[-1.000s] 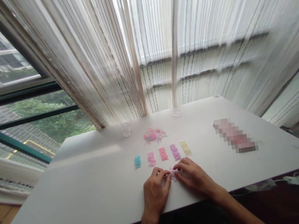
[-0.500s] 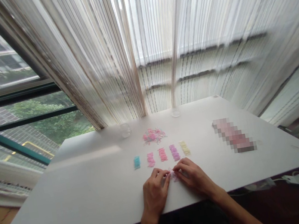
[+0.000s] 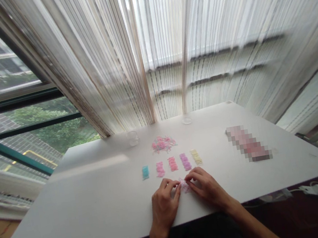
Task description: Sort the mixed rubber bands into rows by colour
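Observation:
Between my hands lies a small heap of pale pink-lilac thin pieces point(image 3: 184, 186), which look like little elastic bands. My left hand point(image 3: 165, 201) has thumb and forefinger pinched at the heap's left side. From the right, my right hand point(image 3: 206, 187) pinches at its upper edge. Whatever is in the fingertips is too small to make out fully. Just beyond the hands, sorted bundles stand in a row: blue point(image 3: 145, 172), light pink point(image 3: 160, 169), coral pink point(image 3: 172, 164), purple point(image 3: 185, 162) and yellow point(image 3: 196, 157). Behind them is a loose mixed pile point(image 3: 163, 144) of pink and greenish pieces.
A clear container point(image 3: 133, 138) and a clear round lid or dish point(image 3: 187, 120) sit along the back of the white table point(image 3: 100, 208). At the right lies a blurred-out pinkish oblong object point(image 3: 249, 143). String curtains point(image 3: 159, 46) hang behind the table.
Both hands keep nearly the same place; the right fingertips have shifted slightly up. More of the pale pink heap now shows between the hands. The sorted bundles have not moved.

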### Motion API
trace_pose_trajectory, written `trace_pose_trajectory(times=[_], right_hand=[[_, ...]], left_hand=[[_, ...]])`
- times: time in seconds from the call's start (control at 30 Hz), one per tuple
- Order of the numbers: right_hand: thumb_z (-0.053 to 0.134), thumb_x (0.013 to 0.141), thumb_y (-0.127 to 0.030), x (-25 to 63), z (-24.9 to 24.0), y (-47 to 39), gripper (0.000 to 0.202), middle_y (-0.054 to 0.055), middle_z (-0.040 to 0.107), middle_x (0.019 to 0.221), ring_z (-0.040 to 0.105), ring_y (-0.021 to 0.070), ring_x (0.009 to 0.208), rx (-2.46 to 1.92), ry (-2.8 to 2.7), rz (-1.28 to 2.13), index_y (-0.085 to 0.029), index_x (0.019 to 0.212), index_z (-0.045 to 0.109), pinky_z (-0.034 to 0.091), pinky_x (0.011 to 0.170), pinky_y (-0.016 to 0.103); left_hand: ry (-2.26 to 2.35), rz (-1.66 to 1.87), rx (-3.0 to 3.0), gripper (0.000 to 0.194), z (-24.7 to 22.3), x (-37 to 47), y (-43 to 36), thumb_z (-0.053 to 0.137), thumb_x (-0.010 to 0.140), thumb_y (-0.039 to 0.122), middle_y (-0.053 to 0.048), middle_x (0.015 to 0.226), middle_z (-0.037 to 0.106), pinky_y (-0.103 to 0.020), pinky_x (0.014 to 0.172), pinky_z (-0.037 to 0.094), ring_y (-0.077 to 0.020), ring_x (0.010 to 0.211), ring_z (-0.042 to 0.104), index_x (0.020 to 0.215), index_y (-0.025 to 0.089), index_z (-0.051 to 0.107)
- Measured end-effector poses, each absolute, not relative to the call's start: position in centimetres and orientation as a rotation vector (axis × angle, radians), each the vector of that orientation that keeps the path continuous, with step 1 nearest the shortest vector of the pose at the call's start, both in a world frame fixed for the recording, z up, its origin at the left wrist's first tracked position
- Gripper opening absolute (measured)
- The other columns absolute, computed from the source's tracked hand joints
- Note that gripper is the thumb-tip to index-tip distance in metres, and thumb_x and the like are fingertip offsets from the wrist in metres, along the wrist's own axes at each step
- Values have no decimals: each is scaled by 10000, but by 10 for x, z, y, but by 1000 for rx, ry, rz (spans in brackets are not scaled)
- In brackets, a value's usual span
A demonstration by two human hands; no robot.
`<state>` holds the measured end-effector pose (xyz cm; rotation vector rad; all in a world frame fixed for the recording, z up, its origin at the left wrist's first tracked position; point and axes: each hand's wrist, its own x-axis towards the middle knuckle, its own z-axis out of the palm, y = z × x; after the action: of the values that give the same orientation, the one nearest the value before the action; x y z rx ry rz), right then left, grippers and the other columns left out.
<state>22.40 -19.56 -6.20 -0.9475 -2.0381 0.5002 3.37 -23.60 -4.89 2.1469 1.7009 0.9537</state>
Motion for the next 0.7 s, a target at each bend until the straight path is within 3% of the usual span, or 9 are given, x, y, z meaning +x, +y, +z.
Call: trace_pose_trajectory(times=[0.3,0.7], right_hand=[[576,898,-96,225,-65,-194,227,58,656,957,649,216,870,-1029,-1999,532,-237,1059,651,589,813,379],[572,903,-97,223,-70,-192,202,48,655,929,651,213,847,-1038,-1983,526,-240,1012,665,581,792,359]], left_hand=[[1710,1048,2038,189,-31,19,-215,593,939,329,-8,873,694,-243,651,494,-115,614,568,990,252,758],[1890,929,1988,167,-28,15,-188,623,904,296,-3,858,709,-258,663,498,-146,676,653,942,269,783]])
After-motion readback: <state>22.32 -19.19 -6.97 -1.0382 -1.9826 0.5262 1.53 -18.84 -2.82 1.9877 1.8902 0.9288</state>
